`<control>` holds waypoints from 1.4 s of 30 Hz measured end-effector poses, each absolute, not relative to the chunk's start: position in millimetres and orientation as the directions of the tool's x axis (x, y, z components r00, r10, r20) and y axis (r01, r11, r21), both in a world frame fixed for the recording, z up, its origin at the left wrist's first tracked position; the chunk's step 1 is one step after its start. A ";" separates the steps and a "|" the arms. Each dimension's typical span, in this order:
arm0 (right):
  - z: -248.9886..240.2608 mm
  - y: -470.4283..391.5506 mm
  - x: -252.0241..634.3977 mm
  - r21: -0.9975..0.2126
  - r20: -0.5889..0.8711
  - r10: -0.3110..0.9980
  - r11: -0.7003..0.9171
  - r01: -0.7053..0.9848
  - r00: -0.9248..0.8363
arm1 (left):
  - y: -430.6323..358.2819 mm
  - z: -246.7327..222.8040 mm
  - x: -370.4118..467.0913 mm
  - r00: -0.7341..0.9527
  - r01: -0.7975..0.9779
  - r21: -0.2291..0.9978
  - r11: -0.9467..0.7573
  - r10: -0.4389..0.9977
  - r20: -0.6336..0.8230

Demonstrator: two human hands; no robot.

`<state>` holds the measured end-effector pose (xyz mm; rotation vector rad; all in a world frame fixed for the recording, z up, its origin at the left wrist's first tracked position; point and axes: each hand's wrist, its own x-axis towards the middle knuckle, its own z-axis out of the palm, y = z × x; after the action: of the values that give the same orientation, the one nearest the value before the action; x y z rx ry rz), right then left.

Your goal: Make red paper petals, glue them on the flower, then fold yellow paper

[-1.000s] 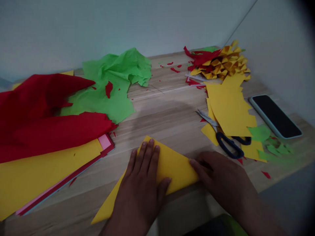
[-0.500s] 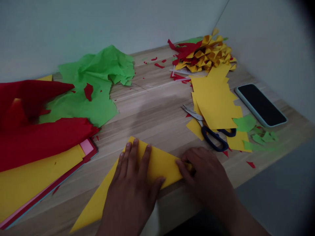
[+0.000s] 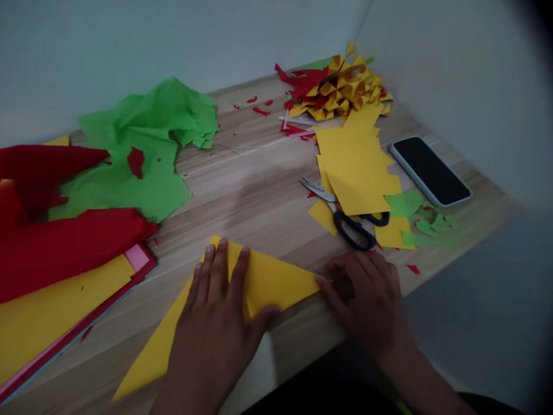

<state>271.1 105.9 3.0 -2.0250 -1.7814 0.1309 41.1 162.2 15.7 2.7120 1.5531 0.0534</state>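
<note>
A folded yellow paper (image 3: 276, 278), triangular in outline, lies at the front edge of the wooden table. My left hand (image 3: 216, 323) presses flat on its middle with the fingers spread, hiding part of it. At the paper's right corner is my right hand (image 3: 367, 305); its thumb touches the tip and its fingers are curled but apart from the thumb. Scissors (image 3: 330, 204) with dark handles lie beyond my right hand, partly under yellow paper sheets (image 3: 356, 167).
Crumpled green paper (image 3: 159, 121) and red paper (image 3: 64, 248) lie left, beside stacked coloured sheets (image 3: 56, 317). Folded yellow pieces (image 3: 349, 86) are heaped at the back right. A phone (image 3: 432, 170) and green scraps (image 3: 432, 222) lie right. Walls stand behind the table.
The view has shifted, so most things appear further left. My right hand's fingers have opened away from the paper's right corner, whose tip now shows. My left hand stays on the paper.
</note>
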 end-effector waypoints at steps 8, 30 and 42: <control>5.5 94.5 282.2 -0.402 0.256 0.942 -0.102 0.910 0.219 | 162.2 17.1 41.8 0.508 0.861 0.010 -0.508 0.861 0.017; 2.3 46.7 252.9 -0.226 0.198 0.966 0.209 0.951 -0.165 | 162.8 16.0 41.7 0.493 0.870 0.027 -0.493 0.870 0.022; -6.9 58.6 205.6 -0.364 0.210 0.926 0.373 0.854 -0.314 | 163.9 17.6 39.9 0.480 0.873 0.090 -0.479 0.877 0.007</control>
<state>205.6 58.6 -6.9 -1.5486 -2.2581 0.2603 39.9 163.9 17.6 2.6390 1.5628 0.0797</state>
